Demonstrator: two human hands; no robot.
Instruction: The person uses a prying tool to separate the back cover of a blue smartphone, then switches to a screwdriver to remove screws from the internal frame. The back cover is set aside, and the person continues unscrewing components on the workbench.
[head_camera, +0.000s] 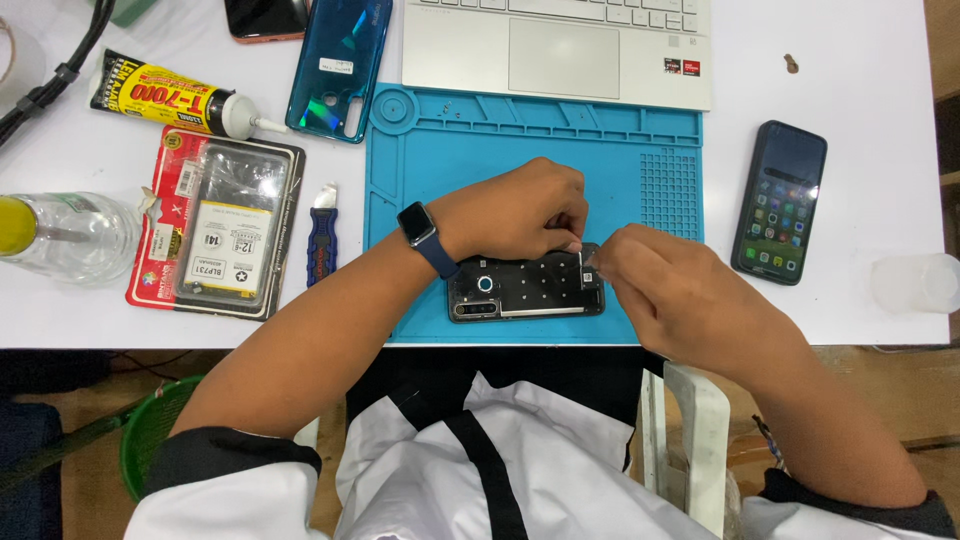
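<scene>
An opened phone (520, 290) lies back side up on the blue work mat (430, 170), its dark inner frame and camera ring showing. My left hand (520, 210), with a dark watch on the wrist, rests over the phone's upper edge, fingers pinched at its right end. My right hand (660, 290) meets it there, thumb and finger pinched on a small pale strip (584, 262) at the phone's right end. What the left fingers pinch is hidden.
A teal phone back cover (340, 65) lies at the mat's top left. Left of the mat are a glue tube (170, 98), a packaged battery (225, 235), a small blue cutter (320, 235) and a clear bottle (70, 235). A laptop (560, 50) sits behind; a lit phone (780, 200) lies right.
</scene>
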